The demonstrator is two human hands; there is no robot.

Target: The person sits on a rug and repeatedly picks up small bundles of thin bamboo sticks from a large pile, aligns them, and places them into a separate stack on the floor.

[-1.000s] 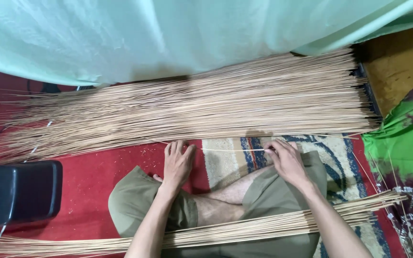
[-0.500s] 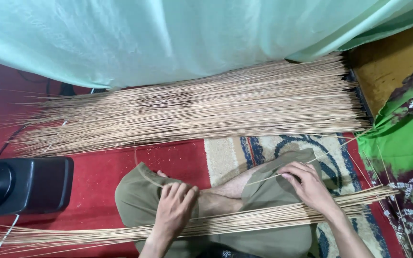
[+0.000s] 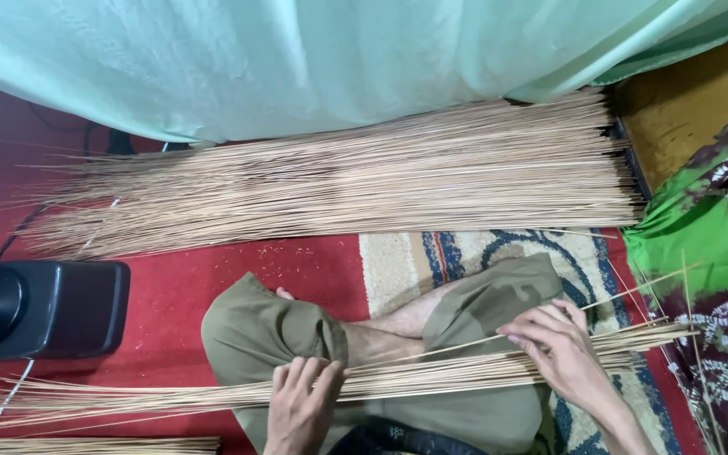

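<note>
Big heap of thin sticks point(image 3: 339, 181) on the red carpet point(image 3: 187, 278), well beyond the fingertips, under a pale green cloth point(image 3: 297, 59). Smaller bundle of sticks point(image 3: 431, 377) lies across the lap, over olive shorts point(image 3: 271, 329). Black box point(image 3: 40, 307) off to the left of the left fingers. Left hand point(image 3: 299, 403) palm down, fingers curled over the bundle, pressing it. Right hand point(image 3: 559, 344) angled in from the right, fingertips pinched on a single stick point(image 3: 457, 347) lifted just above the bundle.
</note>
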